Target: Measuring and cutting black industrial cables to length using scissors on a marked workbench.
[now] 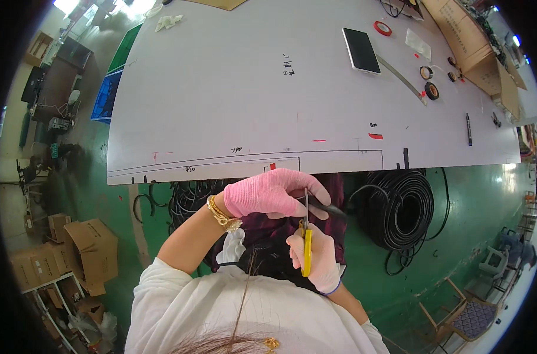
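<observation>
My left hand (pixel 274 192), in a pink knit glove, is closed with its thumb and fingers round a short black strip or cable end (pixel 334 210) just beyond the table's near edge. The far part of that black piece is blurred, so its exact kind does not show. My right hand (pixel 318 259), in a pale glove, grips yellow-handled scissors (pixel 307 253) below it. Their blades point up, away from me, and cross in front of the black piece beside my left fingertips. Whether the blades touch it I cannot tell.
The white table (pixel 221 100) has drawn lines along its near edge. On it are a phone (pixel 361 51), a steel ruler (pixel 401 77), tape rolls (pixel 432 91) and a marker (pixel 469 130). A large black cable coil (pixel 398 206) lies right, cardboard boxes (pixel 91 251) left, a chair (pixel 469 315) lower right.
</observation>
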The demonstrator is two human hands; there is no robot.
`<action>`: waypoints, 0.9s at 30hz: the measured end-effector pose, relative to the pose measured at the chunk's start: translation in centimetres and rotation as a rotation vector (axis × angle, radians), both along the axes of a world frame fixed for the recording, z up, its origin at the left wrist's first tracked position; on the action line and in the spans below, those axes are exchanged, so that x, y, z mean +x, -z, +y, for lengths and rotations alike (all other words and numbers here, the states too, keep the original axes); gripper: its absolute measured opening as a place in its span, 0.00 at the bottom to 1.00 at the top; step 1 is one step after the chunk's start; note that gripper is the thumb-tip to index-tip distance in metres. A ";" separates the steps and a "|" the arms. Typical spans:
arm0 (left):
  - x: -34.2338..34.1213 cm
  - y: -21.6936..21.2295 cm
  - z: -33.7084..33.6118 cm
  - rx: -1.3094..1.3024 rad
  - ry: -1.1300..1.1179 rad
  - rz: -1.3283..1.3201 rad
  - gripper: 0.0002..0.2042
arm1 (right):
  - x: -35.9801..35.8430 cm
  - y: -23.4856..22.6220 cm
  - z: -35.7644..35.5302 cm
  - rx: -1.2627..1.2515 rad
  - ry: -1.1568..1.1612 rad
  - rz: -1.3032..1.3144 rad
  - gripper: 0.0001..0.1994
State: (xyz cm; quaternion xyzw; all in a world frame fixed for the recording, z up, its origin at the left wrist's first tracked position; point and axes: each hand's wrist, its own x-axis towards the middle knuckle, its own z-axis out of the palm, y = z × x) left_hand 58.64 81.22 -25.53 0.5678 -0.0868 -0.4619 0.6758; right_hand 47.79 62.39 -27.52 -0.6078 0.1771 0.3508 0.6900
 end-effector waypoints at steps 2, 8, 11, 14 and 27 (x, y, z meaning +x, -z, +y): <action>0.2 -0.3 0.1 0.021 -0.019 -0.032 0.17 | -0.1 0.4 -0.6 0.004 0.021 -0.006 0.13; -0.9 -1.4 1.8 -0.045 -0.243 -0.116 0.11 | -0.8 2.1 -4.7 -0.362 0.306 -0.909 0.18; -2.3 -2.7 1.2 0.052 -0.220 -0.157 0.08 | 1.9 2.2 -5.0 -0.560 0.063 -0.879 0.16; -4.0 -4.2 4.6 0.242 -0.314 -0.305 0.07 | 3.3 2.3 -4.7 -0.635 -0.362 -0.971 0.16; -10.0 5.9 2.2 -0.710 -0.911 -0.055 0.18 | 6.2 -6.3 6.7 -0.147 -0.365 -1.121 0.14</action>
